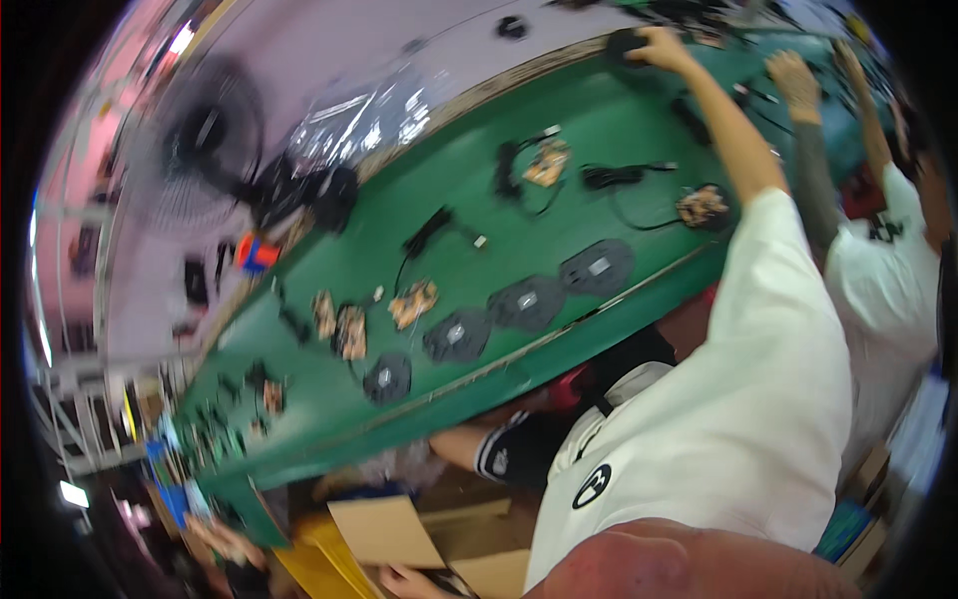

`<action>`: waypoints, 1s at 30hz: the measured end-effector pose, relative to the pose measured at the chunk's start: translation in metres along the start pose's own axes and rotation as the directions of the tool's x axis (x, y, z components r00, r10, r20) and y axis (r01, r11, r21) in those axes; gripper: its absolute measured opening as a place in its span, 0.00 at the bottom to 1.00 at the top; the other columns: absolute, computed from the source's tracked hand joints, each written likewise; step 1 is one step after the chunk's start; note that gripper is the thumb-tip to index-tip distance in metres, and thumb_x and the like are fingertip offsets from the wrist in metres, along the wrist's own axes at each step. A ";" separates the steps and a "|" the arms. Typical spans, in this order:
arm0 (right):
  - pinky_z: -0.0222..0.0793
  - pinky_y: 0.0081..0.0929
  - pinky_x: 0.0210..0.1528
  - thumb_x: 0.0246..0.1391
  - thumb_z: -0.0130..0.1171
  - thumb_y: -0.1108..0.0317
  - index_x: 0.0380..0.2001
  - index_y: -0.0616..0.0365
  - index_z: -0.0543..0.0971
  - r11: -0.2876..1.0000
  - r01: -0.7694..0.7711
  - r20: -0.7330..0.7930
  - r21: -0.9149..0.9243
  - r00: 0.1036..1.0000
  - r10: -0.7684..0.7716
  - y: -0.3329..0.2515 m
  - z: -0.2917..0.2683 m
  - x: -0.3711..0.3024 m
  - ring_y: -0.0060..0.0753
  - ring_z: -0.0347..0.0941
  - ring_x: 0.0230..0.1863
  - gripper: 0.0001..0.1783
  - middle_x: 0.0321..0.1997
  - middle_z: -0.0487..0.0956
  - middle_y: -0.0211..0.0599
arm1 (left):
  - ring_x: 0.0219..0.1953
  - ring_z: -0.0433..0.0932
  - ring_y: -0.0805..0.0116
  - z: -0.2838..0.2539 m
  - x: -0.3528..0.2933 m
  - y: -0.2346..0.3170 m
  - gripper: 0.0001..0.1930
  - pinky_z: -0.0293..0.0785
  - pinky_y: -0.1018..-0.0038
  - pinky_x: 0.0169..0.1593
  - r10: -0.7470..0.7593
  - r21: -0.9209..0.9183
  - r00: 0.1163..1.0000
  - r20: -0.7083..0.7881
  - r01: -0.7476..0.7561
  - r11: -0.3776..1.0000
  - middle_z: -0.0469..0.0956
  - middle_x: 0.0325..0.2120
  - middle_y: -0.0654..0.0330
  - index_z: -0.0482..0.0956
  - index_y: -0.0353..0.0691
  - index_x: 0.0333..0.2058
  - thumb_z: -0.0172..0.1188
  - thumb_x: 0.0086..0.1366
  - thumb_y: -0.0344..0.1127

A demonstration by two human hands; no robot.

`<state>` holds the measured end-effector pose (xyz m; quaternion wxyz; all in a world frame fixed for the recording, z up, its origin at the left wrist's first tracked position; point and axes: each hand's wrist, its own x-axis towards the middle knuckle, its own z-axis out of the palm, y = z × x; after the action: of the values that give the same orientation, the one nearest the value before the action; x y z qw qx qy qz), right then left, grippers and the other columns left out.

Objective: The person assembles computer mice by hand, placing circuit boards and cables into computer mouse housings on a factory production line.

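Observation:
My right hand (659,48) reaches to the far edge of the green table. Its fingers close on a dark round part (625,48), blurred and partly covered by the hand. Dark grey rounded housings (527,302), each with a pale square in the middle, lie in a row along the near edge. Beyond them are brown circuit boards (413,302) with black cables (429,232); one board (703,207) sits under my right arm. I cannot make out my left hand.
The green table (569,95) runs from lower left to upper right. A fan (208,128) and clear plastic bags (364,110) stand beyond it. Co-workers' hands (795,85) work at right. Below, an open cardboard box (384,534) has a hand (399,581) beside it, owner unclear.

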<state>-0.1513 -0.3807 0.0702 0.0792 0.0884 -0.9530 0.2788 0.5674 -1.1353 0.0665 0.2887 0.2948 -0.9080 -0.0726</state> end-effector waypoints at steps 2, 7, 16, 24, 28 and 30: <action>0.69 0.29 0.40 0.46 0.70 0.60 0.34 0.64 0.80 0.985 0.166 -0.036 0.048 0.986 -0.165 -0.051 0.024 -0.024 0.26 0.74 0.35 0.18 0.32 0.80 0.36 | 0.44 0.78 0.53 -0.074 -0.045 0.016 0.15 0.73 0.63 0.51 -0.106 0.143 0.994 -0.021 0.108 0.984 0.80 0.39 0.47 0.79 0.30 0.45 0.57 0.68 0.38; 0.68 0.35 0.40 0.45 0.69 0.71 0.32 0.62 0.74 0.663 0.564 0.158 0.491 0.691 -0.705 -0.283 0.051 -0.159 0.37 0.73 0.37 0.14 0.40 0.75 0.37 | 0.44 0.78 0.63 -0.014 0.053 0.188 0.12 0.72 0.72 0.50 -0.176 -0.408 0.983 0.057 0.183 0.895 0.80 0.43 0.54 0.79 0.31 0.46 0.54 0.65 0.27; 0.61 0.46 0.60 0.40 0.70 0.72 0.28 0.58 0.75 0.236 0.768 0.039 0.596 0.266 -0.963 -0.430 0.093 -0.270 0.54 0.64 0.61 0.13 0.60 0.68 0.48 | 0.44 0.80 0.58 0.090 0.074 0.294 0.25 0.81 0.65 0.40 0.515 -0.547 0.473 0.715 0.837 -0.008 0.76 0.47 0.51 0.64 0.31 0.59 0.48 0.72 0.43; 0.69 0.31 0.47 0.42 0.69 0.78 0.29 0.60 0.75 0.433 0.344 0.122 0.833 0.650 -0.750 -0.378 0.089 -0.296 0.35 0.72 0.45 0.12 0.45 0.74 0.37 | 0.37 0.80 0.68 0.131 0.113 0.179 0.15 0.80 0.71 0.40 -0.368 -0.868 0.790 0.490 0.480 -0.123 0.79 0.38 0.54 0.71 0.32 0.48 0.55 0.70 0.37; 0.67 0.31 0.51 0.39 0.65 0.83 0.32 0.59 0.80 0.552 0.196 0.267 0.811 0.716 -0.645 -0.363 0.092 -0.310 0.37 0.71 0.48 0.13 0.48 0.72 0.37 | 0.37 0.79 0.69 0.149 0.121 0.129 0.30 0.79 0.73 0.37 -0.569 -0.716 0.749 0.340 0.598 0.360 0.77 0.39 0.53 0.59 0.31 0.58 0.64 0.61 0.30; 0.62 0.35 0.59 0.37 0.61 0.84 0.32 0.56 0.83 0.573 0.362 0.164 0.736 0.725 -0.669 -0.358 0.090 -0.312 0.40 0.68 0.55 0.16 0.53 0.70 0.38 | 0.38 0.80 0.60 0.134 0.124 0.135 0.33 0.78 0.66 0.37 -0.447 -0.586 0.829 0.337 0.556 0.589 0.78 0.40 0.50 0.63 0.33 0.57 0.67 0.59 0.40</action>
<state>0.2191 -0.6878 0.1187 -0.0873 0.4503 -0.7117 0.5320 0.3428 -1.1025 0.0565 0.2704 0.4102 -0.7197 -0.4906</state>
